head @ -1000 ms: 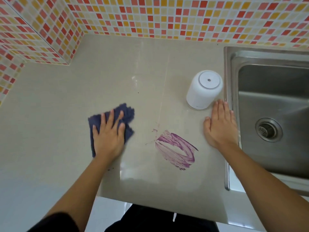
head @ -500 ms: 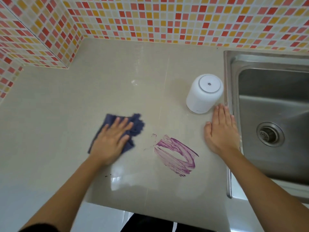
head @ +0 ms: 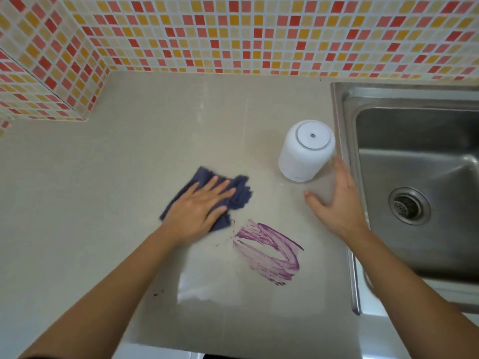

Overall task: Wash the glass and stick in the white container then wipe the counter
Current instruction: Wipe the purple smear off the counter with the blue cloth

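Note:
A dark blue cloth [head: 238, 194] lies on the beige counter [head: 129, 177], and my left hand [head: 199, 211] presses flat on it with straight fingers. Just right of the cloth is a purple smear [head: 269, 252] on the counter. A white container [head: 305, 151] stands upside down near the sink's left rim. My right hand [head: 337, 200] is spread open just in front of and to the right of the container, thumb out to the left; whether it touches the counter I cannot tell. No glass or stick shows.
A steel sink [head: 414, 177] with a round drain [head: 409, 206] fills the right side. A mosaic tile wall [head: 233, 35] runs along the back and juts out at the left. The counter's front edge lies near the bottom of the view.
My left hand has slid the cloth to the right, close to the purple smear. My right hand has spread its thumb and shifted slightly beside the container.

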The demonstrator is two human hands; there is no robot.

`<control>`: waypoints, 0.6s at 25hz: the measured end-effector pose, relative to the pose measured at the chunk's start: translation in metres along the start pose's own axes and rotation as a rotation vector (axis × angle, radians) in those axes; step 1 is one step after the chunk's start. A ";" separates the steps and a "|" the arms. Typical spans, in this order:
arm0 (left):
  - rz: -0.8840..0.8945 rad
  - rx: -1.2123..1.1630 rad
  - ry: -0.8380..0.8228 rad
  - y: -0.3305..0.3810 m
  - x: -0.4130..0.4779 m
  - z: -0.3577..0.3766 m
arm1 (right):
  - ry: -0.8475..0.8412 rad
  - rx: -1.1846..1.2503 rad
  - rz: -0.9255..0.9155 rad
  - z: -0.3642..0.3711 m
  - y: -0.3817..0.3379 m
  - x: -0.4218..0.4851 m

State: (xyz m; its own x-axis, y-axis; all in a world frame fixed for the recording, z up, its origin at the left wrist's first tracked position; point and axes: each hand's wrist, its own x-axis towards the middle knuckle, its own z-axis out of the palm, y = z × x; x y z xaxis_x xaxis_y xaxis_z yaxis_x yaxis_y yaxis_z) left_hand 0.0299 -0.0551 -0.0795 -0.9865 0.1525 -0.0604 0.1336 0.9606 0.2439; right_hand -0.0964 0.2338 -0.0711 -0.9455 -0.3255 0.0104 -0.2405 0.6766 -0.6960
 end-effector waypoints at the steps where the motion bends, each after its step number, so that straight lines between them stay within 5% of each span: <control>1: -0.029 0.023 0.041 -0.022 -0.013 -0.003 | -0.023 0.124 -0.012 -0.003 -0.004 0.007; 6: -0.496 0.016 0.186 -0.105 0.075 -0.023 | -0.070 0.420 -0.007 0.003 -0.020 0.039; 11: -0.162 -0.024 0.050 0.002 0.088 -0.002 | 0.038 0.508 0.059 -0.004 -0.022 0.051; 15: 0.047 -0.023 0.010 -0.019 0.045 -0.007 | 0.134 0.488 0.066 -0.057 -0.011 0.073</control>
State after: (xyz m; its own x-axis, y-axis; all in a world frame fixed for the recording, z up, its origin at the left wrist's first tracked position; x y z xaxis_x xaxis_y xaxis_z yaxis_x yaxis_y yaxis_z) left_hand -0.0173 -0.0685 -0.0797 -0.9800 0.1954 -0.0386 0.1782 0.9467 0.2684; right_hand -0.1756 0.2399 -0.0214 -0.9828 -0.1832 0.0251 -0.0793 0.2950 -0.9522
